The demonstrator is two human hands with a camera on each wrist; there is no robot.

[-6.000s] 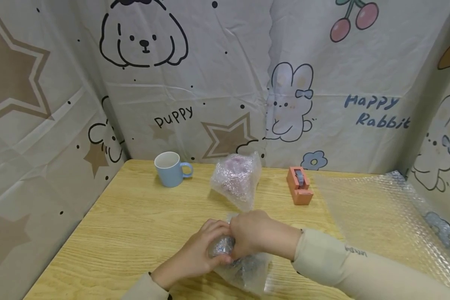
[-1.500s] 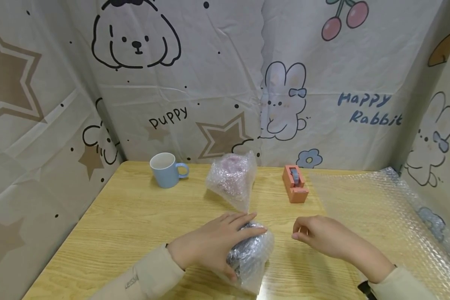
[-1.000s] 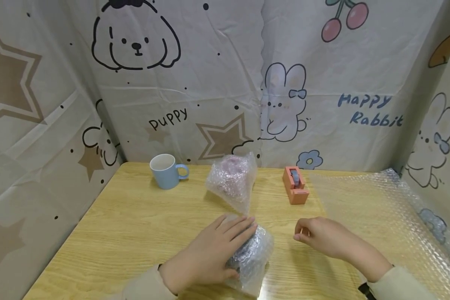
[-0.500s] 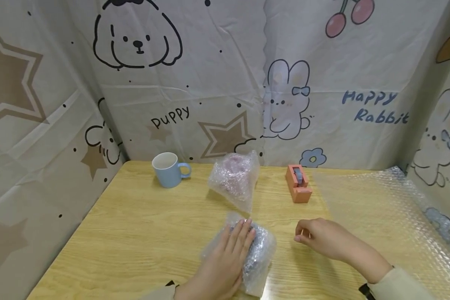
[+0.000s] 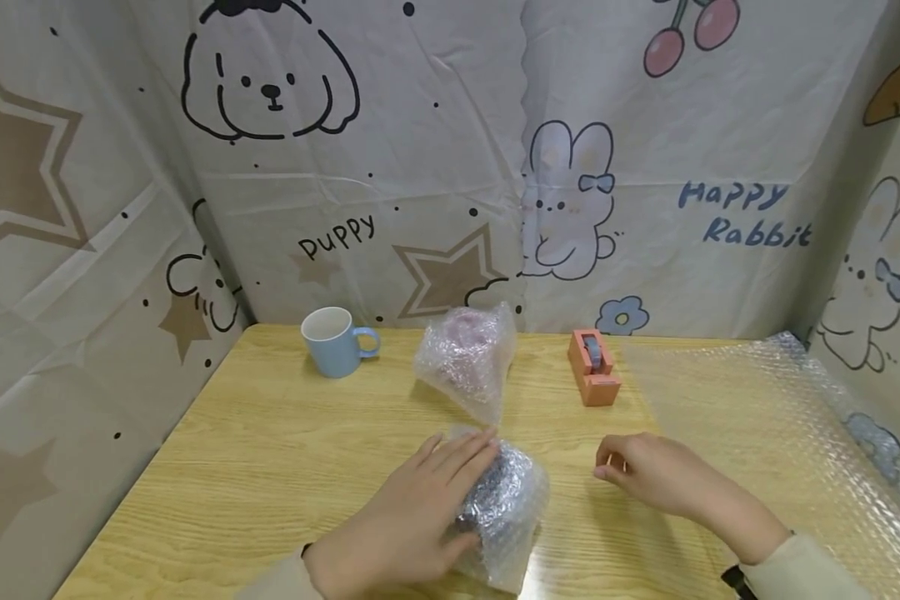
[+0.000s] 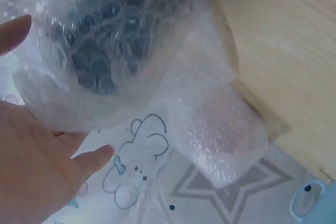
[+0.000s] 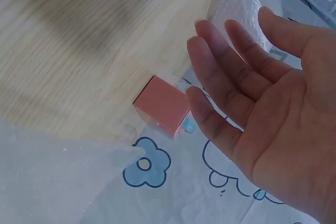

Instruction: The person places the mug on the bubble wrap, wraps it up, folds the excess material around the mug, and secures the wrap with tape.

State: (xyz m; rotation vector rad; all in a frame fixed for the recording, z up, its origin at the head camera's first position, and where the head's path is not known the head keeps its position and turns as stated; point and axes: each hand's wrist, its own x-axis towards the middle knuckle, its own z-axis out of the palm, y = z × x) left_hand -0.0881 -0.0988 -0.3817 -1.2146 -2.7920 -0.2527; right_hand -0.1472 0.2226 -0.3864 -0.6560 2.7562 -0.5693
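Note:
A bundle of bubble wrap (image 5: 506, 512) lies on the table near the front, with something dark and rounded showing through its layers; I cannot tell what that is. My left hand (image 5: 412, 512) rests on the bundle's left side with fingers stretched forward. In the left wrist view the hand (image 6: 37, 163) shows beside the bundle (image 6: 105, 40), thumb and fingers apart. To the right, my right hand (image 5: 656, 475) hovers over the table with loosely bent fingers. Its palm (image 7: 283, 124) holds nothing in the right wrist view.
Behind the bundle stands a pinkish thing in bubble wrap (image 5: 465, 354). A blue mug (image 5: 333, 343) is at the back left, and a coral tape dispenser (image 5: 594, 371) at the back right. A bubble wrap sheet (image 5: 750, 425) covers the right side. Printed cloth (image 5: 435, 167) encloses the table.
Earlier both hands worked together at the bundle; the right hand has since moved away to the right. The left hand lay flatter across the bundle's top half a second ago and has shifted left.

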